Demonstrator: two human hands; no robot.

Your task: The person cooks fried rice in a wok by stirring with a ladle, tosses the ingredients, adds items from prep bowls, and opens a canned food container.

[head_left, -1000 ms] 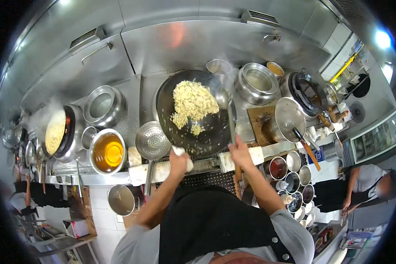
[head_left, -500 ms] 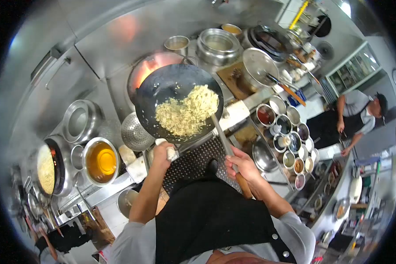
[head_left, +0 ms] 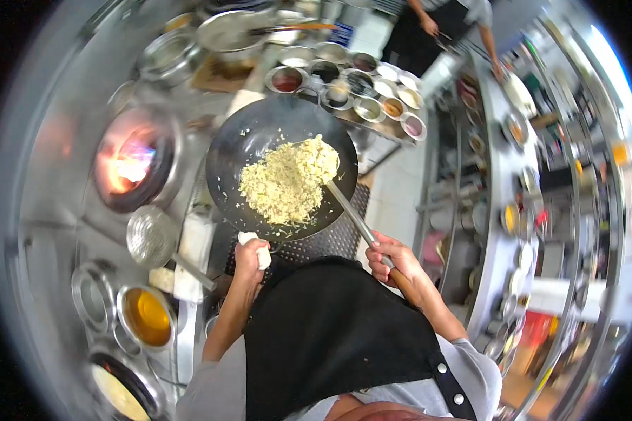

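A black wok [head_left: 226, 158] hangs in front of me, away from the burner. My left hand [head_left: 246, 261] is closed round its near edge or handle, with a folded white cloth [head_left: 262, 255] in the grip. Inside the wok lies a heap of yellowish fried rice [head_left: 274, 189] with small green bits. The fingers of my right hand [head_left: 396, 259] wrap the wooden handle of a metal ladle [head_left: 350, 212]. The ladle's bowl, heaped with rice, is over the right side of the wok.
At left a burner [head_left: 128, 168] flames uncovered. A perforated strainer [head_left: 151, 235] and a pot of yellow oil [head_left: 146, 317] lie nearer. Beyond the wok stand several sauce bowls [head_left: 286, 80]. Another person [head_left: 423, 35] works at the far right, by a long counter [head_left: 495, 210].
The wok has come off the burner, both hands moving with it as my view swung right. Rice now heaps in the ladle. The flame shows uncovered.
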